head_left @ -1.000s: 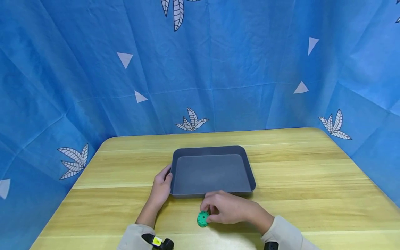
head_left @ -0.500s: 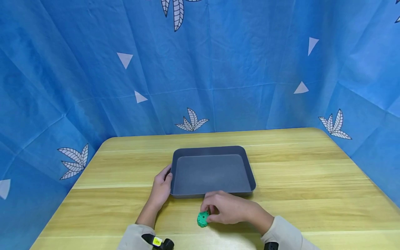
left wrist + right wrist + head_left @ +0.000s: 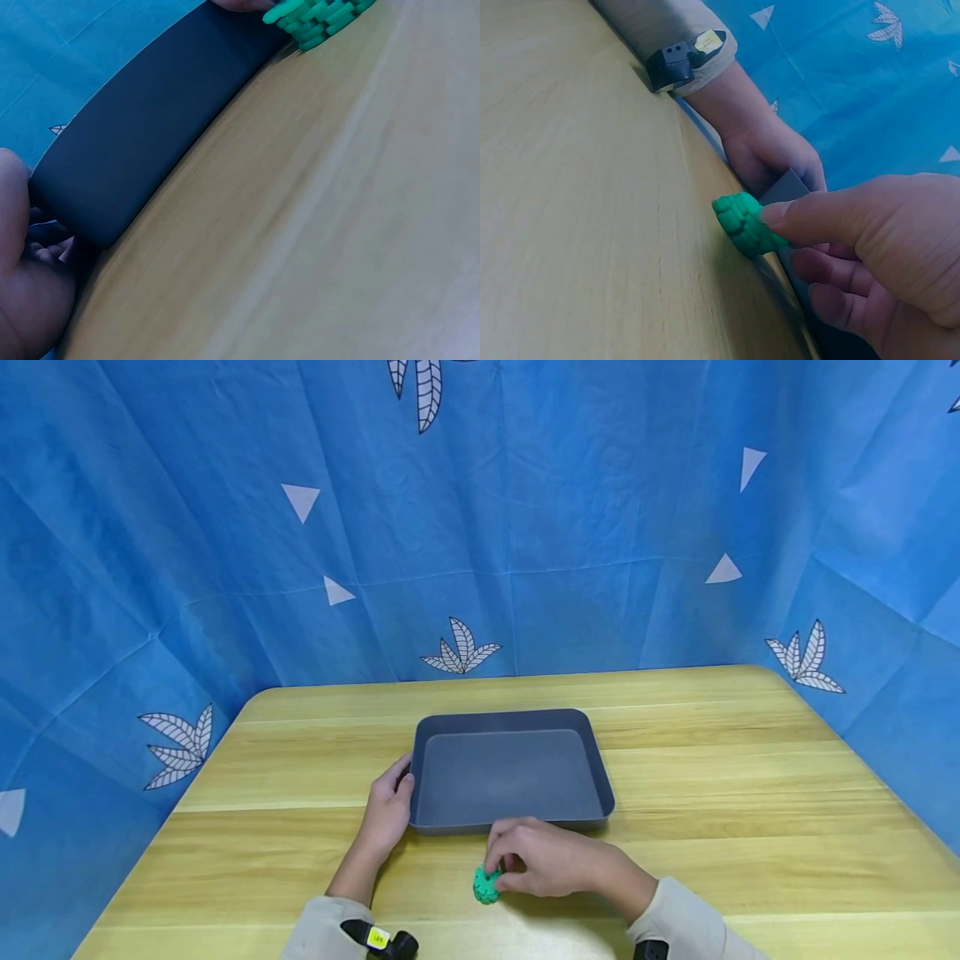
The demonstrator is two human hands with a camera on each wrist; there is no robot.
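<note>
A small green stack of round toothed pieces [image 3: 486, 885] lies on the table in front of the tray. My right hand [image 3: 543, 857] pinches its top between thumb and index finger. In the right wrist view the thumb presses on the green stack [image 3: 742, 223], while the other fingers curl below. Its layered, brick-like side shows in the left wrist view, the green stack [image 3: 322, 24] there being cut by the top edge. My left hand [image 3: 387, 808] holds the left side of a dark grey rectangular tray [image 3: 510, 777], thumb near the rim; its other fingers are partly hidden.
The light wooden table [image 3: 712, 793] spreads around the tray on all sides. Behind it hangs a blue cloth [image 3: 585, 527] with white leaf and triangle prints. A black camera [image 3: 382, 941] is strapped to the left sleeve.
My right index finger has shifted slightly onto the top of the green stack, whose upper face now looks more covered. The left hand and the tray have stayed put.
</note>
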